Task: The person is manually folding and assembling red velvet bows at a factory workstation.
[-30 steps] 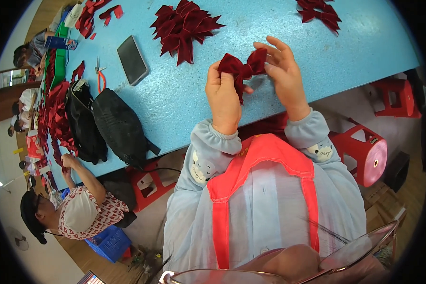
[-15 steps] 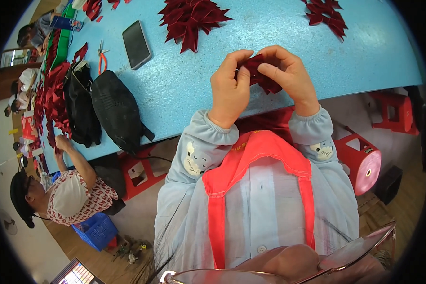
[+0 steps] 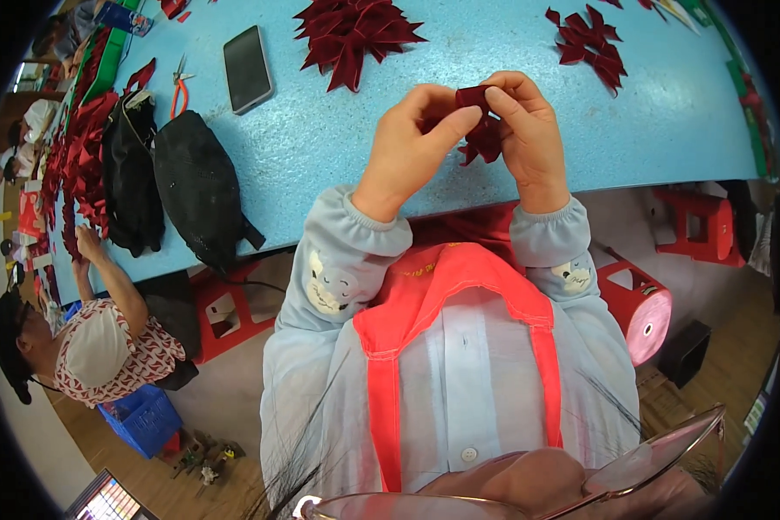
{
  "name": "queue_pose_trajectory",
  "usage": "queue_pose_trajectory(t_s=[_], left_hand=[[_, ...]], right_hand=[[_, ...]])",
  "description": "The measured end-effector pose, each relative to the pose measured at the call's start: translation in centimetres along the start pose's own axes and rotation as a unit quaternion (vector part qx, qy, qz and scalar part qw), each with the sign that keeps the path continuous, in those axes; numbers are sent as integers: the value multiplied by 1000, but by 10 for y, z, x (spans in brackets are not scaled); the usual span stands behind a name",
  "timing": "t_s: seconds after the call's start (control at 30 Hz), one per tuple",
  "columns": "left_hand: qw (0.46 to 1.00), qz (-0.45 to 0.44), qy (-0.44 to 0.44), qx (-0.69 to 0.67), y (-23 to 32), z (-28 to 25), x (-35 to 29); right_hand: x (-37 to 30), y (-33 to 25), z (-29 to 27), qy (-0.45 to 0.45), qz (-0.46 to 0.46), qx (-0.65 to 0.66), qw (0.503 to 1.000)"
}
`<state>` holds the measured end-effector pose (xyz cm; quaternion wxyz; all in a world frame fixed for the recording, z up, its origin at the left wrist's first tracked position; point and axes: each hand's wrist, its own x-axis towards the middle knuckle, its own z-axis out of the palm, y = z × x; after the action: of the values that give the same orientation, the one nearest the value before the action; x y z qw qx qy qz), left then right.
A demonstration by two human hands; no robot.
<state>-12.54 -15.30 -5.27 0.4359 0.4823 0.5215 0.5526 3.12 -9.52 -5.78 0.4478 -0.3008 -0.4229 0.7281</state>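
Note:
Between both hands, just above the near edge of the blue table (image 3: 321,165), is a dark red velvet ribbon bow (image 3: 485,143) with pointed tails. My left hand (image 3: 412,143) pinches it from the left with thumb and fingers. From the other side, my right hand (image 3: 529,139) grips its upper part, thumb on top. A flat band of the ribbon shows between the thumbs, and the fingers hide some of the rest. Beyond my hands lies a heap of similar dark red bows (image 3: 355,39). A smaller cluster of bows (image 3: 591,48) lies at the far right.
Left of my hands lie a dark phone (image 3: 248,69), orange-handled pliers (image 3: 179,94) and two black bags (image 3: 201,186). More red ribbon (image 3: 82,156) lines the left side, where a co-worker (image 3: 95,347) sits. Red stools (image 3: 641,308) stand under the table edge at right.
My hands have turned the bow, so a flat ribbon band now shows at its top. The left thumb now stretches across toward the right. The whole view has shifted slightly.

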Motion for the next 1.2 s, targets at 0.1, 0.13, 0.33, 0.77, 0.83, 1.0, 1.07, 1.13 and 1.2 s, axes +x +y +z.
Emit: queue_pose_trajectory(t_s=[0.1,0.13,0.33,0.77,0.83,1.0,1.07,1.13,1.2], left_hand=[[991,-61,-12,-120,4,1,-1],[976,-74,28,-202,5,1,-2],[926,-76,109,-354,9,10,-4],[970,69,78,-219,3,22,-33],[966,124,100,-201,10,11,-29],[998,58,38,-11,22,-8,-8],[999,33,29,-26,29,4,-11],[999,18,21,-33,30,10,-14],[998,5,25,-50,27,12,-17]], right_hand=[[-3,-13,5,-13,-68,-18,997],[-3,-17,5,-19,-104,-27,994],[-17,4,1,-58,-115,-87,988],[-5,22,10,60,-148,57,986],[-7,22,10,68,-145,45,986],[-18,13,18,61,-201,-141,967],[-21,10,20,68,-239,-223,943],[-23,8,21,57,-253,-245,934],[-25,6,21,35,-281,-289,914]])
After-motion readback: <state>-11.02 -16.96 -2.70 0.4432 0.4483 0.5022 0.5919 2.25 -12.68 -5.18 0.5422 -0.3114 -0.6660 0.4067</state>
